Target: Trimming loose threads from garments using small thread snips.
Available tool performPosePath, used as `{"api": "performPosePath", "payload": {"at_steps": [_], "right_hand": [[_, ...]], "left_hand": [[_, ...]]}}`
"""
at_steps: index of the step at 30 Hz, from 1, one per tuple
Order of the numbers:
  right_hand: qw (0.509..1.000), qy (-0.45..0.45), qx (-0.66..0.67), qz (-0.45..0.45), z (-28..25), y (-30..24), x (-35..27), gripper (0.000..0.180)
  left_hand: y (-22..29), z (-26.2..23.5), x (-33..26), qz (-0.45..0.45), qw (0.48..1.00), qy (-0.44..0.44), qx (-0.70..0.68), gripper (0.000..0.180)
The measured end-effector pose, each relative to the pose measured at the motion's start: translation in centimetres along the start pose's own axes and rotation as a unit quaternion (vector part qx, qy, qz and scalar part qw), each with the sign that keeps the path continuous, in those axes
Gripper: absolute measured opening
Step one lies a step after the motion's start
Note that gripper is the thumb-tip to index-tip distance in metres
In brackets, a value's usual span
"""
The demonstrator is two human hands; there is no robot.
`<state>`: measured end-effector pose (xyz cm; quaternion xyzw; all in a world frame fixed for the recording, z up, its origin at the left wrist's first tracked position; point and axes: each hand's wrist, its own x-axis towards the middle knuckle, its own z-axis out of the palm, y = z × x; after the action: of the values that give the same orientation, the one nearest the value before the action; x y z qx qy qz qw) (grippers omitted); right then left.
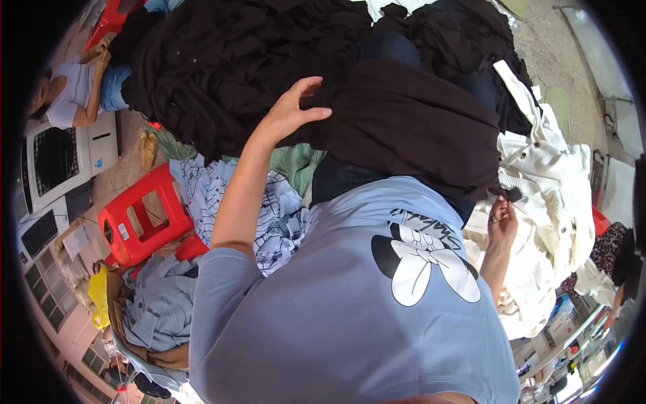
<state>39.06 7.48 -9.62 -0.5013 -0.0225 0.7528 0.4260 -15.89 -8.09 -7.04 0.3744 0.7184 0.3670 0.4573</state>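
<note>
Across my lap lies a dark brown garment (pixel 417 121), spread from the middle toward the right. My left hand (pixel 293 114) is raised at its left end, thumb and fingers apart, holding nothing. At the right end of the garment, my right hand (pixel 501 219) has its fingers closed on the edge of the cloth. A small black piece (pixel 514 194) sticks out beside those fingertips; whether it belongs to the garment I cannot tell.
A large heap of dark garments (pixel 222 60) lies ahead. White knit garments (pixel 545 222) pile up on the right. To the left are a checked cloth pile (pixel 249 209), a red plastic stool (pixel 145 215) and grey-blue garments (pixel 161 310). Another person (pixel 74 87) sits at far left.
</note>
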Motion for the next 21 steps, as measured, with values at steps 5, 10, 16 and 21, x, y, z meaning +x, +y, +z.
{"api": "performPosePath", "payload": {"at_steps": [5, 10, 16, 21], "right_hand": [[0.898, 0.073, -0.257, -0.349, 7.8, 1.9, -0.5, 0.029], [0.529, -0.189, -0.685, -0.464, 19.5, 3.7, 0.0, 0.063], [0.397, -0.303, -0.811, -0.306, 22.6, 0.8, 0.4, 0.067], [0.438, -0.255, -0.837, -0.207, 21.1, 0.1, 0.7, 0.046]], "left_hand": [[-1.6, -0.4, 2.4, 0.005, 0.995, -0.008, -0.1, 0.068], [-4.4, 0.5, 5.7, -0.049, 0.946, -0.206, -0.246, 0.068], [0.3, -4.3, 5.0, 0.061, 0.995, -0.08, 0.005, 0.035], [6.6, -6.4, 2.6, 0.255, 0.919, 0.204, 0.218, 0.037]]}}
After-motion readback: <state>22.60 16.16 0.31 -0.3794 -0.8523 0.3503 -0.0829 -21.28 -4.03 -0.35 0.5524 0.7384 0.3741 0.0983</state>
